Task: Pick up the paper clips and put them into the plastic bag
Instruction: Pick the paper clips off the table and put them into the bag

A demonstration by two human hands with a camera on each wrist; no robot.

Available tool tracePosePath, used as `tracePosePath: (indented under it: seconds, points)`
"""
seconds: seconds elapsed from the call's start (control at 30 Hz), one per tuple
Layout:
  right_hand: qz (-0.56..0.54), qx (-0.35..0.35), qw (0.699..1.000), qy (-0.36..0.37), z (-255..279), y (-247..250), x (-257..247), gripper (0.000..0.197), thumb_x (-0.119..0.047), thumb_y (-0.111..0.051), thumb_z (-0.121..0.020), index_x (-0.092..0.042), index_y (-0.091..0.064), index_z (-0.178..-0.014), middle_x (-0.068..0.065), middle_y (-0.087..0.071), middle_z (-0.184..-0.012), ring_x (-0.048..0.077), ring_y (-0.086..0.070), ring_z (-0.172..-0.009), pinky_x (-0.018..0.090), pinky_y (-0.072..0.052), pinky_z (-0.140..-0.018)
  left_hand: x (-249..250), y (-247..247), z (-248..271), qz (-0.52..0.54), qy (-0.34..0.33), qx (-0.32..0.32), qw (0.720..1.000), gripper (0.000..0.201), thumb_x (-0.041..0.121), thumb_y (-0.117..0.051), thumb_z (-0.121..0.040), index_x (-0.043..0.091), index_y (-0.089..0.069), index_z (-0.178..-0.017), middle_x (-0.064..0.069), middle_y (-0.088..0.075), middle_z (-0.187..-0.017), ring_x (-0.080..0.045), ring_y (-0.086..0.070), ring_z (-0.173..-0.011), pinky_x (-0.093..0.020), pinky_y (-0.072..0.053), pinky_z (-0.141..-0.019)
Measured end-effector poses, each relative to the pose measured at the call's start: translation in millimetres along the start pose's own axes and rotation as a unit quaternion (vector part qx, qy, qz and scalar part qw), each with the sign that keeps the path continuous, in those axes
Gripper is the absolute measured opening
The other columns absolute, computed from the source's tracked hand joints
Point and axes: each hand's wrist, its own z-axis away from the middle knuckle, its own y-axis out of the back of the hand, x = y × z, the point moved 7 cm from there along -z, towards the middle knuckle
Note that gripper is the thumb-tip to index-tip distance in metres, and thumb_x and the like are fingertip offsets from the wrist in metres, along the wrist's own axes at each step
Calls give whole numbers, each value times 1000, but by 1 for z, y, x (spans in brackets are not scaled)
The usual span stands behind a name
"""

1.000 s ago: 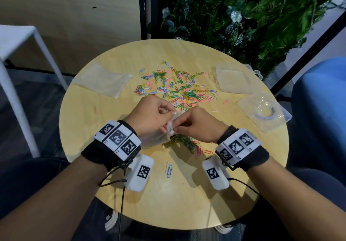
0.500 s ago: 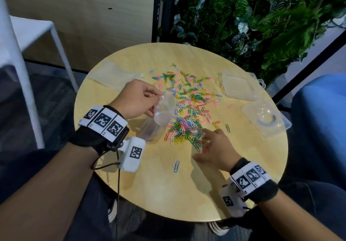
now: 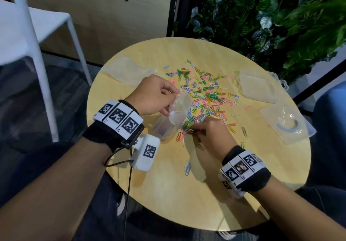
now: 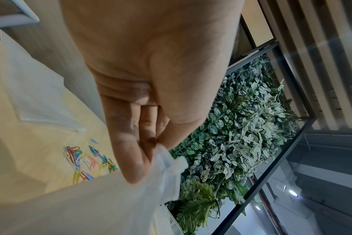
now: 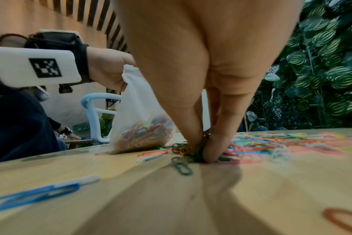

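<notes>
Nearest the person, a couple of stray blue and white clips [image 3: 187,168] lie alone on the round wooden table [image 3: 187,203], apart from the rest. Just beyond them the right hand [image 3: 212,135] is down on the near edge of the heap, thumb and fingertips [image 5: 210,152] drawn together round a small tangle of paper clips [image 3: 204,98], gripping them against the wood. Beside it, to the left, the left hand [image 3: 155,95] pinches the rim of the plastic bag [image 3: 173,117] and holds it upright with its base resting on the table; a layer of coloured clips already sits in the bottom. Most of the clips are spread across the middle of the table beyond both hands, so I judge the job is far from finished. To do this pinch well, the fingers should close fully under the bunch before lifting, since these clips hook together and trail loose ones; the left hand would do best to hold the mouth wide and close by, so the carry is short. Farther off lie spare bags [image 3: 129,70], a flat plastic case [image 3: 260,87] and a clear box [image 3: 286,123].
</notes>
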Motion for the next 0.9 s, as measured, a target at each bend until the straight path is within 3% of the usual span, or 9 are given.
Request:
tracePosePath:
  seconds: [0.2, 0.27, 0.33, 0.4, 0.53, 0.67, 0.77, 0.83, 0.9]
  points:
    - [-90, 15, 994, -65, -6, 36, 35, 13, -19, -78, -78, -18, -80, -90, 1, -76, -81, 9, -62, -65, 1, -37, -63, 1, -24, -5, -28, 6, -30, 999, 13, 9, -65, -95, 2, -74, -101, -2, -70, -58, -21, -70, -53, -31, -63, -56]
    - [-235, 18, 963, -129, -5, 52, 58, 15, -14, -80, -76, -11, -79, -91, 6, -76, -80, 13, -69, -64, 10, -54, -67, 2, -30, -6, -35, 8, -35, 999, 14, 9, -66, -95, 2, -74, -102, -8, -71, -63, -25, -72, -58, -34, -63, -57]
    - [-437, 26, 879, -189, 0, 65, 76, 21, -3, -77, -77, 1, -75, -98, 14, -75, -82, 21, -73, -70, 26, -60, -75, 1, -36, -7, -38, 13, -39, 998, 13, 9, -65, -95, 2, -75, -102, -12, -71, -67, -30, -73, -62, -36, -64, -58]
    - [-581, 32, 783, -219, 4, 75, 82, 21, 5, -69, -79, 6, -70, -101, 12, -75, -80, 19, -72, -71, 23, -60, -73, 1, -41, -7, -44, 15, -42, 998, 13, 9, -65, -95, 3, -75, -103, -13, -72, -68, -32, -74, -64, -37, -64, -59]
    - [-735, 50, 635, -233, 6, 83, 80, 31, 5, -65, -81, 5, -63, -111, 8, -74, -83, 12, -72, -75, 14, -56, -68, 0, -53, -7, -42, 25, -53, 997, 14, 10, -66, -95, 2, -73, -106, -10, -70, -65, -32, -73, -66, -40, -64, -62]
    - [-820, 21, 517, -245, 7, 54, 47, 28, 6, -55, -90, 4, -57, -118, 9, -71, -93, 10, -71, -79, 16, -57, -76, 0, -66, -7, -34, 30, -64, 997, 13, 11, -66, -95, 6, -73, -104, -13, -74, -70, -31, -73, -65, -40, -65, -66]
    - [-813, 4, 523, -255, 8, 28, 21, 20, 8, -56, -89, 6, -59, -109, 12, -71, -91, 10, -71, -71, 16, -58, -73, -2, -69, -6, -2, 41, -51, 998, 12, 9, -64, -96, 4, -72, -103, -11, -74, -67, -24, -73, -59, -33, -64, -61]
    - [-777, 30, 570, -265, 7, 21, 19, 15, 8, -62, -87, 3, -61, -101, 12, -70, -83, 12, -70, -64, 18, -58, -71, -3, -68, -7, 19, 42, -39, 998, 14, 7, -62, -97, -2, -70, -104, -11, -72, -63, -17, -71, -54, -27, -61, -54]
    - [-721, 50, 644, -251, 4, 24, 21, 13, 7, -63, -86, 1, -62, -97, 13, -67, -83, 17, -68, -67, 21, -59, -73, -4, -66, -7, 26, 41, -31, 998, 13, 7, -63, -97, -3, -70, -103, -15, -74, -66, -20, -72, -55, -27, -61, -54]
